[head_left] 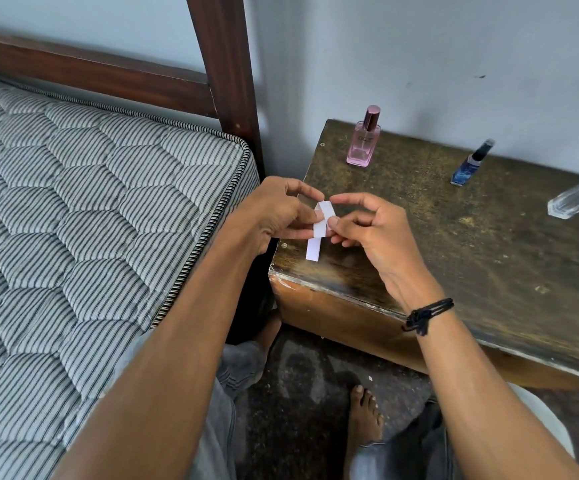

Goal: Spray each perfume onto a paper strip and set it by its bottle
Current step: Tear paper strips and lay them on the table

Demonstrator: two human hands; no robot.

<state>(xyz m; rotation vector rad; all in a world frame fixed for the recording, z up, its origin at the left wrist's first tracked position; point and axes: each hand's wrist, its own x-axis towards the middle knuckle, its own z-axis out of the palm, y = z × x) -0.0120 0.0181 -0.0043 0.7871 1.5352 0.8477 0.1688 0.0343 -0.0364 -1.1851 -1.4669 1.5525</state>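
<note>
Left hand (279,216) and right hand (373,233) pinch paper strips (318,233) above the table (471,244) corner (pink bottle (363,143) well apart).

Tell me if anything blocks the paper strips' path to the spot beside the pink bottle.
Nothing visible does. The paper strips, pinched by the left hand and right hand, are over the table's near left corner; bare tabletop lies between them and the pink bottle.

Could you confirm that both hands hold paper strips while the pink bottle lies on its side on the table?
No: in the head view the pink bottle stands upright on the table; the left hand and right hand do hold paper strips.
</note>
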